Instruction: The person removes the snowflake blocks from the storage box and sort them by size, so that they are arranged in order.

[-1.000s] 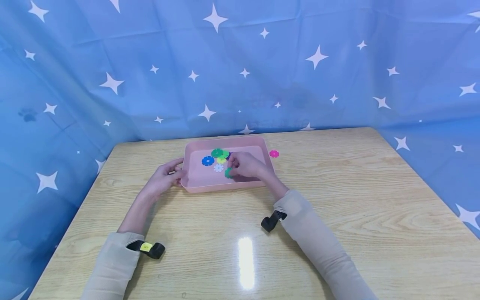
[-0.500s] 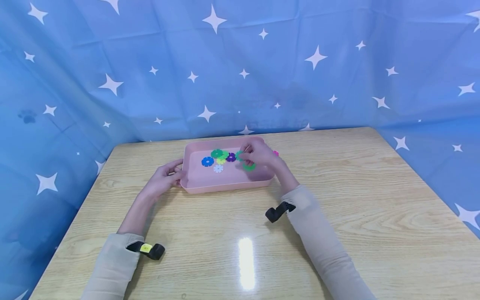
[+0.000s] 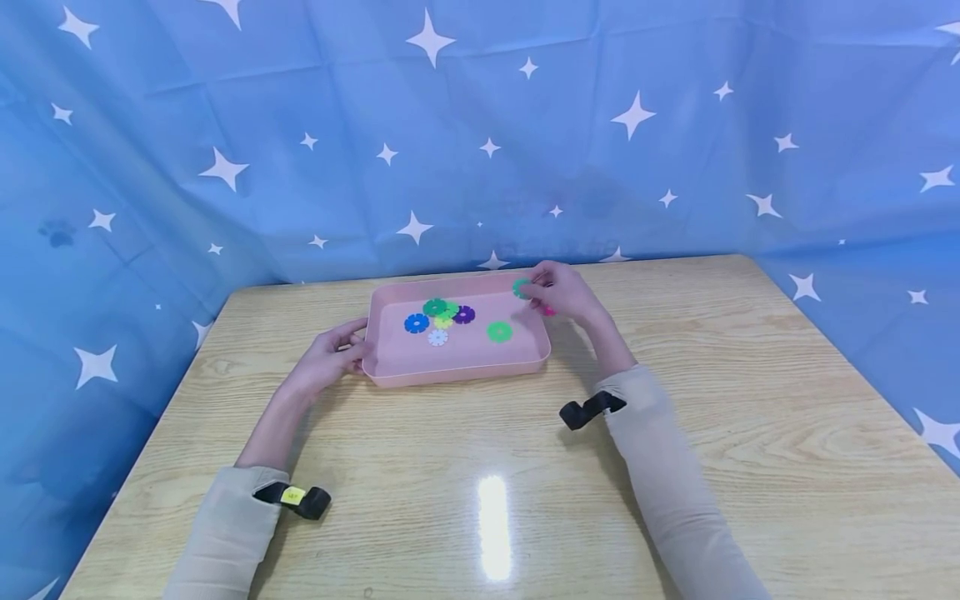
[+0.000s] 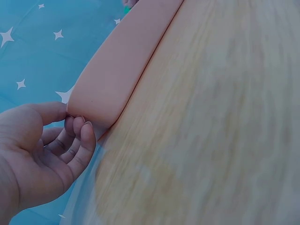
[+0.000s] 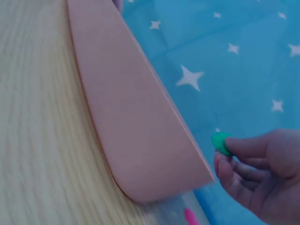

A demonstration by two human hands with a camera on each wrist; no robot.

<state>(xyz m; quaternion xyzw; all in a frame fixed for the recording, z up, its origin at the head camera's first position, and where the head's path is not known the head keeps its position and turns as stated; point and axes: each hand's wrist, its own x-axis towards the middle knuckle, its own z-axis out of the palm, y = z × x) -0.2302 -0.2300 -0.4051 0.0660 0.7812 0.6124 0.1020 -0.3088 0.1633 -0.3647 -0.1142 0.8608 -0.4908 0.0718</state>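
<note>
A shallow pink tray (image 3: 435, 367) lies on the table. My left hand (image 3: 327, 358) holds the tray's left end; in the left wrist view the thumb meets the rim and the curled fingers touch the outer wall. My right hand (image 3: 564, 293) pinches a green notched plastic disc (image 5: 219, 143) between thumb and fingers, raised above the tray's right end. Inside the tray a light green disc (image 3: 499, 332) lies apart on the right. A purple disc (image 3: 464, 314), a blue disc (image 3: 416, 323), a white disc (image 3: 438, 337) and several green and yellow ones cluster left of centre.
A pink disc (image 5: 190, 216) lies on the table just beyond the tray's right end, partly hidden by my right hand in the head view. The wooden table (image 3: 420, 467) extends in front and to the right. A blue starred curtain (image 3: 450, 167) hangs behind its far edge.
My right hand has moved right across the tray, leaving a light green disc lying on the right and carrying another green disc to the tray's right end. The left hand has stayed put.
</note>
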